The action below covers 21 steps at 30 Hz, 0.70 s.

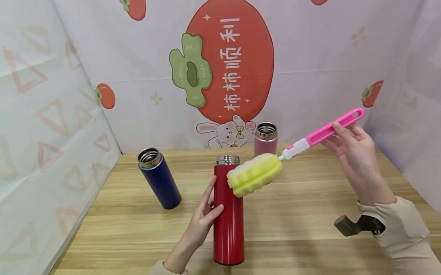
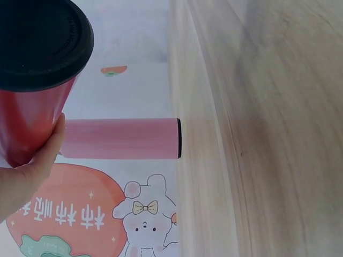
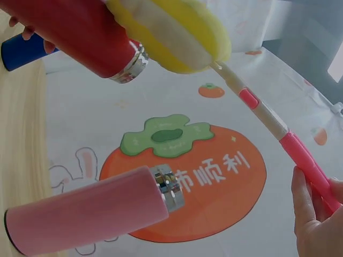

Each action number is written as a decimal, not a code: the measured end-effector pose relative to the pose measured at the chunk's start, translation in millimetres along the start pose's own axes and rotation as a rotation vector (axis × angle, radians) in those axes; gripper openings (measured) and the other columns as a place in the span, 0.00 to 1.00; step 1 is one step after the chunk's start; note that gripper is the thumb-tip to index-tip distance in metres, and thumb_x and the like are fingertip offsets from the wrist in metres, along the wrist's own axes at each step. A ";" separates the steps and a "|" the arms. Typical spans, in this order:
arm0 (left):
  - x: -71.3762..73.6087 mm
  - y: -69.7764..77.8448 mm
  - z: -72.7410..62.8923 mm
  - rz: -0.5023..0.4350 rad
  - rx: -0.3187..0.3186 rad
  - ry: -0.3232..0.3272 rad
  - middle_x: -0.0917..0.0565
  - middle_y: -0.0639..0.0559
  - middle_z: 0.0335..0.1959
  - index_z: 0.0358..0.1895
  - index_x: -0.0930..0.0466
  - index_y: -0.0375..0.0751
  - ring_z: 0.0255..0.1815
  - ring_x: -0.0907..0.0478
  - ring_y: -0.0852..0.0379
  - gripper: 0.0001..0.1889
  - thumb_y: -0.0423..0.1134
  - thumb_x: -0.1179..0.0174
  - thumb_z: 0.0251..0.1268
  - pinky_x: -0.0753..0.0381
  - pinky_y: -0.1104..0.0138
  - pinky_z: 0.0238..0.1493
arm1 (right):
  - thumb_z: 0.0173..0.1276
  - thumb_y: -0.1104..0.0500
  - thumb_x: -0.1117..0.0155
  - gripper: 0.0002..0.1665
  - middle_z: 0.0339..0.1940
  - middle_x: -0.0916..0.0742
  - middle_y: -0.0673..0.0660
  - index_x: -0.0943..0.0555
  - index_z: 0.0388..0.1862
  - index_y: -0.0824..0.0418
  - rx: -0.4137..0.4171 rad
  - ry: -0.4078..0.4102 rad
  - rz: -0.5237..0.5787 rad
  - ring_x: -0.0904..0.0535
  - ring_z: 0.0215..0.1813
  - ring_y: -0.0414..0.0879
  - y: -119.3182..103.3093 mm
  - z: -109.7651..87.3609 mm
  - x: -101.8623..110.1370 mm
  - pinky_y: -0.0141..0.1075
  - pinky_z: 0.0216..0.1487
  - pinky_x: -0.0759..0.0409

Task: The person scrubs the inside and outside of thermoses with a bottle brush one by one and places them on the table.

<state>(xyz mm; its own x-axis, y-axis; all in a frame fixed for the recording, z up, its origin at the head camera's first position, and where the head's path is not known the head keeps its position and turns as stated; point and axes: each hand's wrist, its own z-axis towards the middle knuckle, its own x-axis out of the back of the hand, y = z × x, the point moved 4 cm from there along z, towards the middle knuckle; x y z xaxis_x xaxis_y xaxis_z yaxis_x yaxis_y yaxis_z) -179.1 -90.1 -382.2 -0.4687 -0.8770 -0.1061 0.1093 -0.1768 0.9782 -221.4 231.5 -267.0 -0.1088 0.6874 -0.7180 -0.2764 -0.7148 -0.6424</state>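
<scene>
A red thermos flask (image 1: 229,231) with a bare metal neck is in my left hand (image 1: 201,221), which grips it round the side. Its black base (image 2: 40,45) shows from below in the left wrist view, so the flask is off the tabletop. My right hand (image 1: 358,159) holds a sponge bottle brush (image 1: 323,133) by its pink handle, off to the right. The brush's yellow and white sponge head (image 1: 256,175) hangs in front of the upper red flask in the head view. In the right wrist view that head overlaps the flask's side near the neck; whether they touch I cannot tell.
A lidless blue flask (image 1: 161,181) stands on the wooden table (image 1: 128,248) at the left. Behind the brush is a lidless pink flask (image 1: 266,147), partly covered by the sponge. Printed cloth walls (image 1: 299,53) enclose the back and sides.
</scene>
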 end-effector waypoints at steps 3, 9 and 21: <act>0.1 0.5 1.5 -0.023 0.000 0.010 0.39 0.33 0.58 0.70 0.63 0.55 0.54 0.32 0.52 0.34 0.35 0.55 0.65 0.30 0.58 0.51 | 0.62 0.71 0.47 0.06 0.32 0.19 0.59 0.28 0.38 0.67 -0.023 -0.032 -0.047 0.19 0.36 0.49 5.6 -3.0 0.1 0.38 0.42 0.23; -0.2 0.7 3.9 -0.066 0.005 0.045 0.41 0.34 0.60 0.70 0.63 0.56 0.56 0.35 0.51 0.35 0.34 0.55 0.65 0.31 0.58 0.52 | 0.63 0.71 0.50 0.06 0.32 0.18 0.59 0.28 0.39 0.67 -0.087 -0.087 -0.064 0.19 0.38 0.48 16.9 -9.6 1.2 0.38 0.42 0.23; -0.2 1.1 6.6 -0.131 -0.019 0.076 0.43 0.34 0.62 0.70 0.62 0.55 0.56 0.34 0.52 0.35 0.32 0.56 0.65 0.30 0.62 0.51 | 0.64 0.71 0.52 0.08 0.30 0.18 0.57 0.26 0.38 0.65 -0.165 -0.153 -0.161 0.19 0.34 0.46 34.5 -20.6 1.8 0.36 0.39 0.22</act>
<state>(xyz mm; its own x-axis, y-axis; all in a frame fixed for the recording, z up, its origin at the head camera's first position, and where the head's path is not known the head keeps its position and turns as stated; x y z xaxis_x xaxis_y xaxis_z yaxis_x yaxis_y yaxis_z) -184.7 -87.2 -379.9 -0.4124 -0.8770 -0.2467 0.0682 -0.2998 0.9516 -211.5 205.4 -295.9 -0.2229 0.7962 -0.5625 -0.1442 -0.5976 -0.7887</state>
